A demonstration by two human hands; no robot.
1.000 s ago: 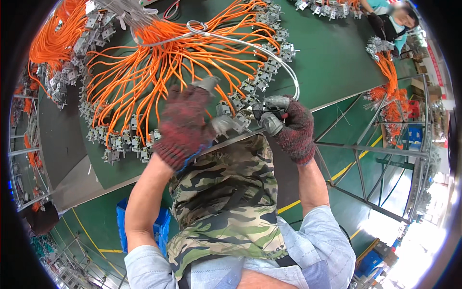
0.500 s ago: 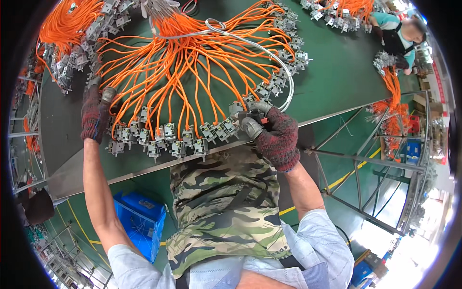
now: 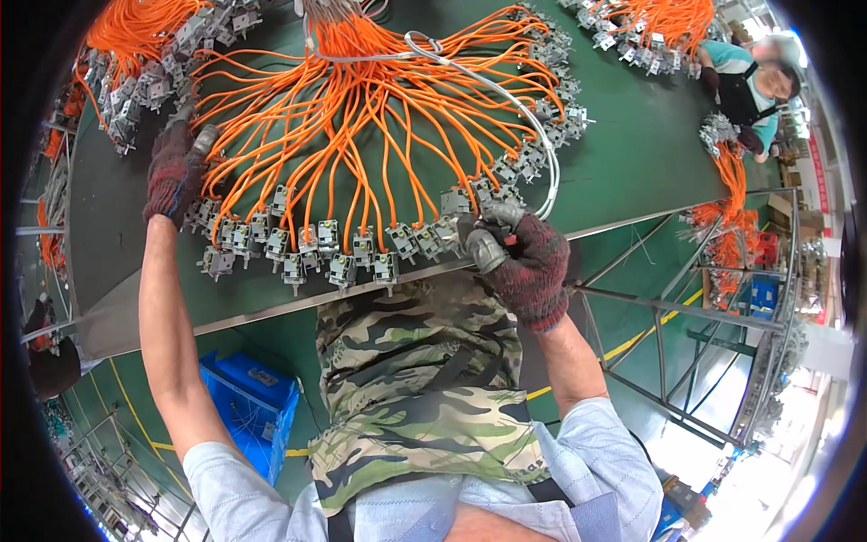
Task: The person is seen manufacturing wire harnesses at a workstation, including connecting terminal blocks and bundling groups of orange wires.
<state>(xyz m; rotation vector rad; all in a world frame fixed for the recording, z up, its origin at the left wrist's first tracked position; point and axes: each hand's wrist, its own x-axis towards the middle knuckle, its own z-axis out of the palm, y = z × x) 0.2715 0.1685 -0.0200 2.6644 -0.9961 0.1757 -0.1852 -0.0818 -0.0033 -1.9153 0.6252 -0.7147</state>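
Note:
A fan of orange cables [image 3: 361, 99] spreads over the green tabletop, with small grey metal switch-like units [image 3: 341, 269] at the ends. My right hand [image 3: 533, 271], in a dark red and grey knit glove with grey fingertips, is closed at the table's near edge. Between its thumb and fingers is a small black-and-red tool [image 3: 512, 241], mostly hidden, against the units at the row's right end. My left hand [image 3: 173, 172], gloved alike, lies at the fan's left side. Its fingers reach forward along the metal units there, thumb apart.
White cable [image 3: 533, 117] loops over the fan's right side. More orange bundles lie at the far left [image 3: 144, 27] and far right [image 3: 664, 23]. A co-worker [image 3: 745, 90] stands at the right. Below the table's metal edge [image 3: 271, 318] is a blue crate [image 3: 257, 397]; a metal frame [image 3: 668, 307] stands right.
The view has shifted slightly. My left hand has slid a little farther forward along the fan's left side. My right hand stays at the row's right end, still gripping the tool.

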